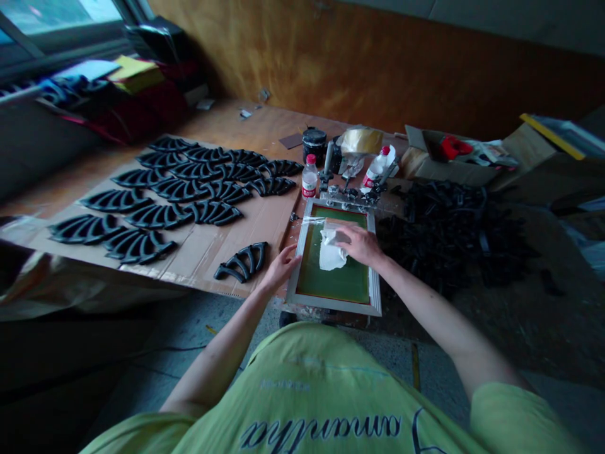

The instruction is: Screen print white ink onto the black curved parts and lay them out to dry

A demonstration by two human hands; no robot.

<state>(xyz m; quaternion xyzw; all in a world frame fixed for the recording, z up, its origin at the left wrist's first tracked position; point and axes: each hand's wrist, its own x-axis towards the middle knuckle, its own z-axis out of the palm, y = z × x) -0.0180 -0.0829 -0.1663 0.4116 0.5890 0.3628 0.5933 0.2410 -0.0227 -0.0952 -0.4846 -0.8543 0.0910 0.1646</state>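
Observation:
A screen-printing frame with a pale metal border and green mesh lies flat before me. My right hand is over the mesh, its fingers closed on a crumpled white cloth that rests on it. A light-brown strip, perhaps wood, shows just behind the cloth; whether I hold it too is hard to see. At the frame's left border is my left hand, fingers apart, their tips by the edge. Left of that hand, a single black ribbed, fan-shaped part lies on cardboard.
Several similar black parts lie in rows on the cardboard. Behind the frame stand clamps, a red-capped bottle, a tilted second bottle, a dark tub and a tape roll. Black parts are heaped at right, near an open carton.

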